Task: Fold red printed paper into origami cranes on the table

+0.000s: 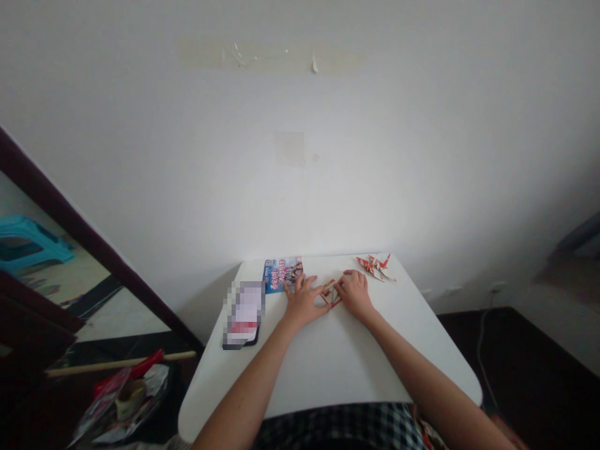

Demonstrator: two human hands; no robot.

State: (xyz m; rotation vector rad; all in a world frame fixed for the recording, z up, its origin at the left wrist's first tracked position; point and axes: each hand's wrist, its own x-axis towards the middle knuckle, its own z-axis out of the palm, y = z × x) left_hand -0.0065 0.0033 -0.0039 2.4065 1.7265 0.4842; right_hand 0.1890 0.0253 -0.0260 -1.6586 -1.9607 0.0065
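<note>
A small piece of folded paper (329,291), red and white with some brown print, lies on the white table between my hands. My left hand (302,305) holds its left side with thumb and forefinger, while the other fingers spread out over the tabletop and the poster's edge. On the opposite side, my right hand (358,296) has its fingers curled and pinches the paper's right edge. Behind my right hand sits a folded paper figure (376,267) in red and white, with pointed tips.
A blue printed leaflet (274,278) lies at the table's (328,369) back left, with a phone (244,315), its screen pixelated, in front of it. The wall (300,206) rises behind the table. Left on the floor are a bag with rubbish (131,400) and a blue stool (35,240).
</note>
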